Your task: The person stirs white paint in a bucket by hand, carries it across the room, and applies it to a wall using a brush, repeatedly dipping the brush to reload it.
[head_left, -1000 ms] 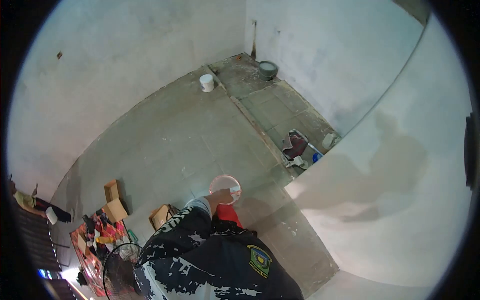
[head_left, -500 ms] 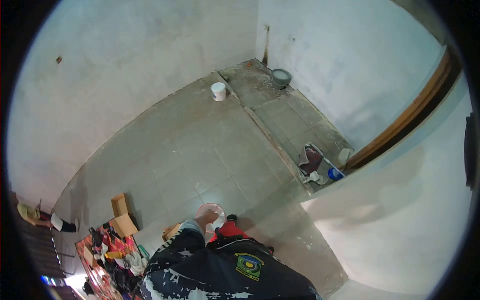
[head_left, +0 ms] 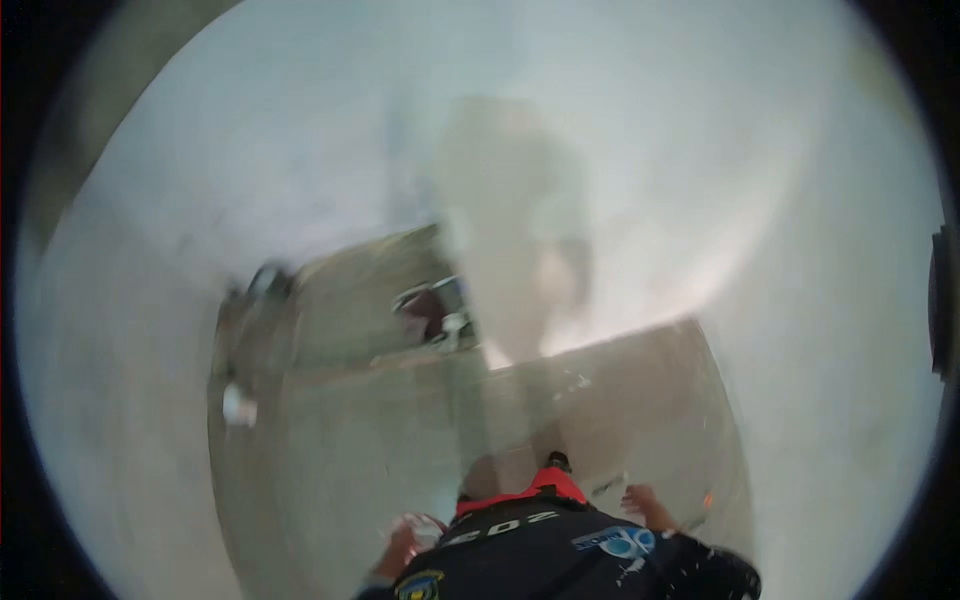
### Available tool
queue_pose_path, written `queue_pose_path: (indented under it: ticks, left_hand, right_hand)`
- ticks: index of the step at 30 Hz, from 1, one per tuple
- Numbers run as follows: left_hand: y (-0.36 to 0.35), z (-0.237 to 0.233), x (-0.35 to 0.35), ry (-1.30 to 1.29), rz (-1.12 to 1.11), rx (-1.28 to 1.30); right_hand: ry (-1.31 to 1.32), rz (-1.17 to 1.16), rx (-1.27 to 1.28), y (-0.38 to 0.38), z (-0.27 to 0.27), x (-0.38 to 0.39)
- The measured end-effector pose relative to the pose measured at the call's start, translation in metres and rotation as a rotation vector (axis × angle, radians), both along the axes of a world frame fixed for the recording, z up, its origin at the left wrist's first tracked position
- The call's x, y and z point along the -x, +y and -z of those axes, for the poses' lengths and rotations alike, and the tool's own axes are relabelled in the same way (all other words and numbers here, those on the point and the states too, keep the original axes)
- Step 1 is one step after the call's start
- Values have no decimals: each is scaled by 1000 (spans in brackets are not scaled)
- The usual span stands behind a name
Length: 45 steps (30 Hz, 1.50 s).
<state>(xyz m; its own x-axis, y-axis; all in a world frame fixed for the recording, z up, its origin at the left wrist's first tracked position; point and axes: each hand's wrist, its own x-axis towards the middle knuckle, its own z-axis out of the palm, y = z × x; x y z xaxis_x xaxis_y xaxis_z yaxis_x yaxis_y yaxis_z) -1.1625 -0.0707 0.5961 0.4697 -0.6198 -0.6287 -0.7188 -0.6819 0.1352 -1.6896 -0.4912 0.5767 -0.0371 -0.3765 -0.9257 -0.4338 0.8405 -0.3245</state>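
Observation:
My left hand (head_left: 402,546) is low in the view, left of my shirt, with its fingers closed at the rim of a pale bucket with a reddish edge (head_left: 428,526). Part of the bucket is hidden behind the hand and my shirt. On the right, my right hand (head_left: 644,502) hangs over the floor with its fingers loosely apart, and I see nothing in it. A thin, pale object (head_left: 608,486) shows just left of its fingertips, too blurred to name.
A white wall (head_left: 620,200) rises in front, with its corner jutting toward me. Beyond a low ledge (head_left: 400,358) lie a dark red cloth (head_left: 424,312) and some white items. A white pail (head_left: 238,406) and a dark bucket (head_left: 270,282) stand at left.
My view has swung right toward the wall, and the boxes and patterned mat have left it. My right hand has come into view. The bucket has stayed with my left hand.

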Motion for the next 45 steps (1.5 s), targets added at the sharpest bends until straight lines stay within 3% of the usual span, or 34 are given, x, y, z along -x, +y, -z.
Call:
queue_pose_path:
  ticks: [1,2,3,5,10,12,14,16,18,20,23,25,28,29,31,33,35,37,39,41,43,44,45]
  left_hand:
    - [-17,5,-12,23,80,9]
    - [-41,1,-18,30,147,3]
    - [-65,-3,-21,40,205,0]
    - [-107,-9,-21,54,323,0]
    - [-195,-16,-24,-28,704,42]
    - [-234,-24,-21,-152,516,92]
    - [-298,-44,-21,31,762,-110]
    - [-342,-38,-18,24,902,58]
    - [-386,-66,24,400,-38,186]
    - [-426,-86,49,450,-112,247]
    - [-463,-111,78,444,-43,308]
    - [-488,-96,80,478,-19,322]
    - [-534,-73,92,508,29,330]
    - [-549,-68,103,495,51,332]
    - [-580,-74,135,518,52,294]
    - [-601,-70,160,538,50,258]
    - [-630,-58,184,534,68,200]
    - [-648,-43,202,530,99,180]
    - [-670,-24,221,529,131,169]
    - [-707,-16,245,299,312,-38]
    - [-746,8,263,331,410,-46]
    - [-731,14,267,340,497,-78]
    - [-746,0,295,454,95,-155]
  right_hand:
    - [78,-39,-34,6,-14,5]
    - [76,79,12,20,-15,14]
    - [158,-8,-48,22,-8,23]
    - [54,97,-109,29,10,44]
    - [4,390,52,37,-28,40]
    - [-38,447,39,40,-34,47]
    - [-80,498,34,45,-32,66]
    - [-73,617,16,51,-31,83]
    - [-43,666,3,59,-35,104]
    - [-8,715,-19,65,-34,126]
    - [32,889,-66,90,-13,153]
    - [-241,913,78,106,-12,168]
    - [-19,1063,143,102,-44,143]
    - [-6,1075,139,109,-30,143]
    - [127,498,459,134,25,136]
    - [107,504,397,133,25,121]
    - [-15,867,113,101,-24,104]
    - [152,293,456,143,94,101]
    - [151,-135,517,97,13,110]
    - [90,-13,391,68,-5,113]
    - [45,84,238,36,-2,146]
    - [215,-202,374,30,0,157]
    - [359,-496,509,21,-2,164]
